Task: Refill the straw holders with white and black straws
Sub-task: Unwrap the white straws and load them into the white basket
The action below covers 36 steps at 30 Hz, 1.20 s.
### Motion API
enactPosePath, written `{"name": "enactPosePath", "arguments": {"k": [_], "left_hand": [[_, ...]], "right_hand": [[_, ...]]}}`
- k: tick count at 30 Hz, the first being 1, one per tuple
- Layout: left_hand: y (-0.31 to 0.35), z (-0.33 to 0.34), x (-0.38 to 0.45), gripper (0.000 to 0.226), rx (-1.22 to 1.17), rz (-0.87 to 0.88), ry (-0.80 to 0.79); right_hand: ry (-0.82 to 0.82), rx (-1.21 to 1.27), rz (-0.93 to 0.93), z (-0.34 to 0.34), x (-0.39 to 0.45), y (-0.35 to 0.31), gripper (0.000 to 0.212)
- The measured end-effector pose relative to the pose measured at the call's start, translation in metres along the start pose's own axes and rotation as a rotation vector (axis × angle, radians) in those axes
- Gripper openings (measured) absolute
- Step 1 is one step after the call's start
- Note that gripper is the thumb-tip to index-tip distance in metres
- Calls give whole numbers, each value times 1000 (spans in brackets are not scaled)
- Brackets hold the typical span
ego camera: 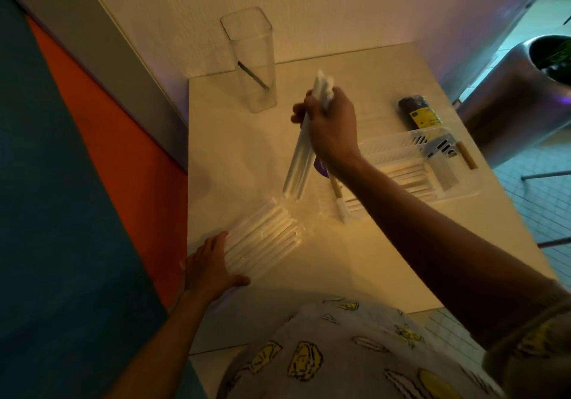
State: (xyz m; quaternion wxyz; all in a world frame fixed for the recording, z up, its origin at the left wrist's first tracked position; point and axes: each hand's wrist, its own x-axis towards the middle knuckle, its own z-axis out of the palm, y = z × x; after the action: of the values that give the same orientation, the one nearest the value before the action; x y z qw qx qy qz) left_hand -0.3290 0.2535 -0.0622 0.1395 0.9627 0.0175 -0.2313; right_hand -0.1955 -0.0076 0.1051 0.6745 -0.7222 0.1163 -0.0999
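white straws [304,139]: a small bunch, lifted clear of the worktop [401,244], near the clear holder [250,58]
right hand [330,126]: clamped round the bunch
left hand [210,265]: laid flat on the opened pack [262,241] (fingers spread)
risk: straws could be fanned out and caught on the holder rim if tipped in crooked

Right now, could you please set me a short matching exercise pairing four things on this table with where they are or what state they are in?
Things:
1. clear tall holder
2. white straw bundle
3. white straw pack
4. dark straw pack

Places or states:
A. lying flat under the left hand
B. lying untouched at the table's far right, beyond the white basket
C. held in the right hand, off the table
D. upright by the wall, one dark straw inside

Pairs: 1-D, 2-C, 3-A, 4-B
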Motion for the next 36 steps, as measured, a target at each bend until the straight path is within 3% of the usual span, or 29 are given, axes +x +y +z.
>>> {"name": "enactPosePath", "arguments": {"k": [3, 6, 10, 14, 17, 21, 28, 36], "left_hand": [[1, 0, 1, 130, 13, -2, 6], [3, 1, 1, 129, 19, -2, 24], [2, 2, 1, 128, 19, -4, 28], [1, 3, 3, 129, -8, -20, 20], [3, 4, 3, 129, -2, -23, 25], [6, 3, 2, 128, 9, -27, 28], [6, 1, 2, 128, 2, -32, 12], [7, 1, 2, 127, 4, -41, 11]], "right_hand": [[-96, -34, -236, -18, 17, -32, 16], [-176, -120, -352, -41, 36, -58, 19], [-245, -469, -417, -71, 58, -67, 18], [-519, -1008, -305, -98, 61, -35, 21], [-713, -1200, -140, -111, 53, 8, 17], [-820, -1254, 55, -121, 41, 63, 18], [-942, -1293, 153, -120, 24, 110, 21], [-963, -1352, 38, -116, 25, 139, 25]]}}
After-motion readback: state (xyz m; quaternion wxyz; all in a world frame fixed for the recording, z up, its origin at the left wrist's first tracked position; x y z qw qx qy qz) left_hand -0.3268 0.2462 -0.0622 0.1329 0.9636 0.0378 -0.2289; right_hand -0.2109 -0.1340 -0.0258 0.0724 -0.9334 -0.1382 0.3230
